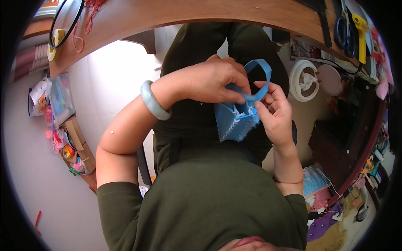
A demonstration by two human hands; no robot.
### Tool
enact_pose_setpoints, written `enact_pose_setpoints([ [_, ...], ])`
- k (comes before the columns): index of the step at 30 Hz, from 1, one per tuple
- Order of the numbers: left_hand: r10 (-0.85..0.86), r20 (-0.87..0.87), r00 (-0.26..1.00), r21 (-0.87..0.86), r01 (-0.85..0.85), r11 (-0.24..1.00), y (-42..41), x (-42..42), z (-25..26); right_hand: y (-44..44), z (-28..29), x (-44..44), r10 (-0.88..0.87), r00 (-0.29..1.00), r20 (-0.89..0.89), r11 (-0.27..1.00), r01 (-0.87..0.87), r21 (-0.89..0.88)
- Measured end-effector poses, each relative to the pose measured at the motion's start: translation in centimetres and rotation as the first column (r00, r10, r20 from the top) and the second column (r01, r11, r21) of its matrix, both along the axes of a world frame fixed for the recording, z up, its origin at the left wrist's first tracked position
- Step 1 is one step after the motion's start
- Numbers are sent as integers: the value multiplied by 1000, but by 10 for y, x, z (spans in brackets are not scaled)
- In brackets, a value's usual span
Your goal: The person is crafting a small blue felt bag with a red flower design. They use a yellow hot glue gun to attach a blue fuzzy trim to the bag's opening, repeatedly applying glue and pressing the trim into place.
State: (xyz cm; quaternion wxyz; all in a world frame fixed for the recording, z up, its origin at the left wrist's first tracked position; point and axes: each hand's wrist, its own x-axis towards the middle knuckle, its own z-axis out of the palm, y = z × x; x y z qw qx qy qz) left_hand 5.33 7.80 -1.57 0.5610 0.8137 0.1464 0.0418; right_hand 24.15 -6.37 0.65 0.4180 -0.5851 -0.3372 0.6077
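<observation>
A small blue bag (228, 120) with white stitching along its edges and fluffy blue trim is held over my lap. Its flat blue handle (266, 70) loops up between my hands. My left hand (216, 81), with a pale bangle (153, 100) on the wrist, reaches over the bag from the left, thumb and index finger pinching its rim near the handle's base. My right hand (274, 113) grips the rim and the lower end of the handle between thumb and fingers. White yarn shows at the bag's opening. Some fingertips are hidden behind the bag and handle.
The wooden table edge (188, 11) runs ahead, bearing a tape roll (56, 45), red yarn (91, 15), dark-handled scissors (340, 31) and a yellow-handled tool (361, 37). A lidded round bin (304, 81) stands to the right. Boxes of craft supplies (61, 98) are on the left.
</observation>
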Motion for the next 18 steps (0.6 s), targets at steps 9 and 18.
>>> enact_pose_setpoints([
  [9,-11,86,996,-34,14,999,-15,8,-13,-25,-6,-14,-108,941,320,954,7,301],
  [18,239,-136,961,183,-212,960,-7,24,62,-7,18,3,32,938,345,928,-156,337],
])
